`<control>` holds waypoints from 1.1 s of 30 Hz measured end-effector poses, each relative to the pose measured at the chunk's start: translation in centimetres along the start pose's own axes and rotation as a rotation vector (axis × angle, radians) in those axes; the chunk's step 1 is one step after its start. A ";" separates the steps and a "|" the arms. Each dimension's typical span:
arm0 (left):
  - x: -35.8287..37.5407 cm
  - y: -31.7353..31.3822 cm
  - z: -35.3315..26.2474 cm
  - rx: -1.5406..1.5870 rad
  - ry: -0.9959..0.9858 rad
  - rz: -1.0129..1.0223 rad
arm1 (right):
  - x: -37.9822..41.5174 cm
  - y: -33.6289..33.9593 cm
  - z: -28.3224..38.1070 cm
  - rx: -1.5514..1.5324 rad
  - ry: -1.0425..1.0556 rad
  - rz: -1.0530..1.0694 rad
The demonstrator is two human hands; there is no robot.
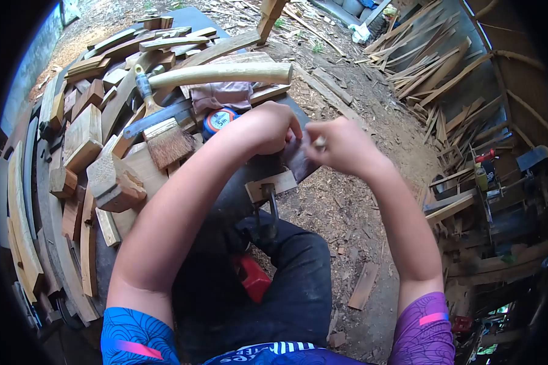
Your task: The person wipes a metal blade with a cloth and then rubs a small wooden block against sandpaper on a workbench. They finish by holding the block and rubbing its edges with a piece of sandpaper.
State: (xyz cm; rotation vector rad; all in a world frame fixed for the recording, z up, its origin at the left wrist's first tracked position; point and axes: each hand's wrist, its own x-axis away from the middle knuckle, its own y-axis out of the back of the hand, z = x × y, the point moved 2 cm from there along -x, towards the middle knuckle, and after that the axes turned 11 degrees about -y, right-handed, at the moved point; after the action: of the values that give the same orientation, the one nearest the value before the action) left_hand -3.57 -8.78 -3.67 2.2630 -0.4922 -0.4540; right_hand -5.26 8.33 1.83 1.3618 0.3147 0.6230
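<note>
Near the corner of the dark work table (237, 188), my left hand (275, 129) is curled with its fingers pointing down at a greyish-purple piece (296, 157), cloth or sandpaper. My right hand (346, 145) is closed just to the right; a small pale end of something (319, 143) shows at its fingers, too little to name. Just below the hands, a metal clamp (273, 210) sits against a small wood block (280, 184) at the table edge. Beside my left forearm lie a tape measure (219, 121) and a wide brush (170, 145).
Many wood offcuts (82, 137) cover the table's left side. A thick curved wooden handle (225, 73), a flat metal blade (155, 120) and a folded pinkish cloth (222, 95) lie among them. Shavings cover the ground (347, 225). Wood strips (426, 61) are piled at the right.
</note>
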 end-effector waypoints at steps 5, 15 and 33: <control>-0.2 0.1 -0.2 -0.019 0.044 0.016 | -2.6 0.6 -3.8 -0.042 -0.157 0.002; -0.3 0.1 -0.2 -0.014 0.032 0.008 | -1.3 -1.4 -5.0 -0.394 -0.263 -0.161; 0.3 0.1 0.6 0.076 0.177 -0.024 | 0.8 -7.9 -4.9 -0.909 -0.178 -0.434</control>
State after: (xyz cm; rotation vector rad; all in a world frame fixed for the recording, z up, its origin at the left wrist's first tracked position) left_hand -3.64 -9.36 -4.08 2.3578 -0.3972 -0.2472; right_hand -5.51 12.12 -6.65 0.4413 0.1378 0.2134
